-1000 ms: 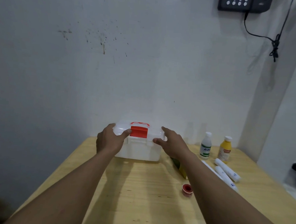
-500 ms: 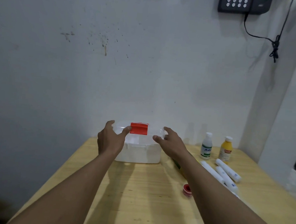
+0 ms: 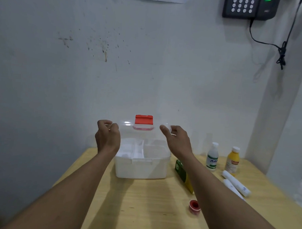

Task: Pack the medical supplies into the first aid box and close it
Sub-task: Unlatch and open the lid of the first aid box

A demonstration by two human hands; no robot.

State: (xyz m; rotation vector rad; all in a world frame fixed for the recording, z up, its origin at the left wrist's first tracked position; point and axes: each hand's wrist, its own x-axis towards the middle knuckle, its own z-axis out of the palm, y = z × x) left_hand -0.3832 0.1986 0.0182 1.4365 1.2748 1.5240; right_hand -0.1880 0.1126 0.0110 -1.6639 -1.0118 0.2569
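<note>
A white first aid box (image 3: pixel 141 168) stands at the far middle of the wooden table. Its clear lid (image 3: pixel 142 131) with a red latch (image 3: pixel 144 119) is swung up, showing a white inner tray (image 3: pixel 132 149). My left hand (image 3: pixel 108 138) grips the lid's left corner and my right hand (image 3: pixel 176 142) grips its right corner. To the right lie a green-yellow carton (image 3: pixel 183 173), a small red tape roll (image 3: pixel 194 206), two white tubes (image 3: pixel 235 184), a white bottle (image 3: pixel 212 157) and a yellow bottle (image 3: pixel 232 161).
The table (image 3: pixel 141 210) backs onto a white wall. A black keypad (image 3: pixel 248 7) with a dangling cable hangs on the wall at the upper right. A wall corner juts out on the right beside the bottles.
Both hands have raised the lid from shut to nearly upright. The red latch has risen with it, and the inner tray has come into sight.
</note>
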